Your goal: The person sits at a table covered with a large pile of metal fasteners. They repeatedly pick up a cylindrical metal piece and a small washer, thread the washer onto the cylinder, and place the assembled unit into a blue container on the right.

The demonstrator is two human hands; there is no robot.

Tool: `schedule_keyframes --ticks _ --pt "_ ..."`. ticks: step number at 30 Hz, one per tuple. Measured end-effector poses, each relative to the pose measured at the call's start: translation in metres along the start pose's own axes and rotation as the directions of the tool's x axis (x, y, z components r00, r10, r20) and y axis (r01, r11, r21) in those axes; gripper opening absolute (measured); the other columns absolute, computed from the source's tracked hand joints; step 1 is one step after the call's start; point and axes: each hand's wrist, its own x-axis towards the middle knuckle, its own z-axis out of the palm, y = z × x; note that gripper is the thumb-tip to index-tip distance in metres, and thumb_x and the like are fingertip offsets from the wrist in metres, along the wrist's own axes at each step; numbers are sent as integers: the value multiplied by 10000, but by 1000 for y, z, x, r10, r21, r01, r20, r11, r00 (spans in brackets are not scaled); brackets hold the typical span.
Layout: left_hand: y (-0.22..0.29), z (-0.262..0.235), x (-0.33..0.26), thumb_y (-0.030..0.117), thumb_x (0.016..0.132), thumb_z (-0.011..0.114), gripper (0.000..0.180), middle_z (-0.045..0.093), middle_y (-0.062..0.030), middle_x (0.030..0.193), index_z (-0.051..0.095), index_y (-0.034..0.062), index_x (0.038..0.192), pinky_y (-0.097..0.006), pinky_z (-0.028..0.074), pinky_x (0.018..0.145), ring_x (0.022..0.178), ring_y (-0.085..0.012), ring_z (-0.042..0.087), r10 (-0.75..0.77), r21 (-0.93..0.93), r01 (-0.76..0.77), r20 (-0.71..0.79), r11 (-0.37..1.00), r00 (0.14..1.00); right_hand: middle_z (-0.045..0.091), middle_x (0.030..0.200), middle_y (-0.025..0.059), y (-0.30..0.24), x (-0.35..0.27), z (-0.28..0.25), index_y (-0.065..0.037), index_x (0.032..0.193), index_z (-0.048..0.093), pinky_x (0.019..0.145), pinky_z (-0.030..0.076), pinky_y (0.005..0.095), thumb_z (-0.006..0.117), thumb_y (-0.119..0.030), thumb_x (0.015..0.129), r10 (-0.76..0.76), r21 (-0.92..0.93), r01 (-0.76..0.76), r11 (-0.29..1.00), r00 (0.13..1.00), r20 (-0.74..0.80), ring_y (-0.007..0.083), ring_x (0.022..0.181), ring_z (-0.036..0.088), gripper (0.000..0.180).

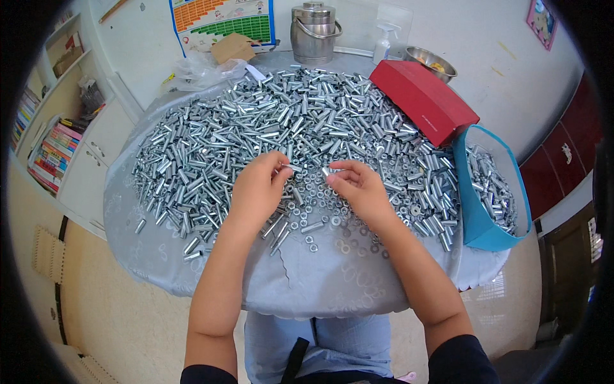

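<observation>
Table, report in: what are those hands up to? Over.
Left hand: pinching a small metal piece. Right hand: pinching a short metal cylinder. Loose cylinders and nuts crowding the table around both.

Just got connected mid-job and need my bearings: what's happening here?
A person's left hand pinches a small metal piece, and the right hand pinches a short metal cylinder; the two pieces are apart. Beneath lies a broad heap of metal parts, with loose nuts nearer the person. More parts fill a blue bin at right.
</observation>
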Motion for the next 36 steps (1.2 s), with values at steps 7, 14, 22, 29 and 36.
schedule_keyframes --ticks 7,14,22,29,36 --pt "12 5 4 130 847 580 193 614 -43 846 588 -14 974 -234 469 706 759 -103 579 -119 -668 176 130 723 984 554 948 113 -12 -1 -8 50 1118 467 772 505 325 569 -144 839 225 383 -215 898 974 21 213 817 597 354" --pt "9 19 2 99 838 588 189 617 -75 856 577 -28 977 -245 508 710 761 -132 608 -129 -755 221 180 617 975 582 910 77 -14 -2 -6 7 1088 498 723 478 267 537 -141 865 232 335 -212 918 972 -23 155 835 580 271" --pt "5 21 5 108 831 601 209 610 -80 882 566 -24 989 -262 508 738 792 -150 609 -172 -774 216 139 595 975 580 882 58 -7 0 -9 1 1026 520 718 482 255 536 -136 870 239 451 -203 869 971 -23 143 830 576 208" --pt "8 18 5 107 823 611 211 602 -82 896 555 -21 980 -269 506 765 830 -158 605 -193 -787 250 169 564 966 577 897 67 -3 2 -11 6 996 508 724 479 267 553 -132 857 257 502 -202 841 966 -42 163 850 581 201" --pt "6 18 4 109 818 616 207 610 -85 889 555 -12 975 -265 501 760 813 -154 608 -179 -779 289 227 557 957 577 909 80 -2 2 -9 16 1004 509 737 487 267 528 -119 871 244 497 -195 846 969 -36 171 856 584 190"
